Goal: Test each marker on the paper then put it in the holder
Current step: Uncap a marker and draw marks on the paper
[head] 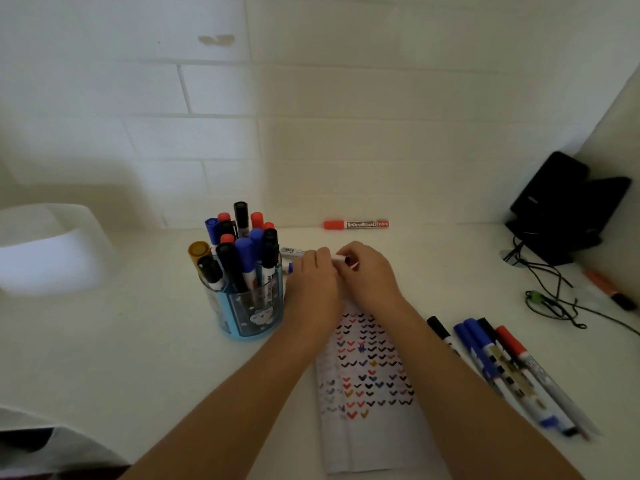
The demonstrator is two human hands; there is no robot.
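Both hands meet just past the far end of the paper (367, 372), which is covered in small coloured check marks. My left hand (311, 282) and my right hand (367, 275) both grip one white marker (341, 259); only a short piece of its barrel shows between the fingers. Its cap cannot be made out. The blue holder (249, 313) stands just left of my left hand, packed with several black, blue, red and yellow markers. Several loose markers (502, 365) lie in a row to the right of the paper.
A red-capped whiteboard marker (356, 224) lies by the back wall. Two more markers (291, 251) poke out behind my left hand. A black device (568, 206) with trailing cables sits at the right rear, an orange highlighter (606, 285) near it. A white object (45, 251) stands far left.
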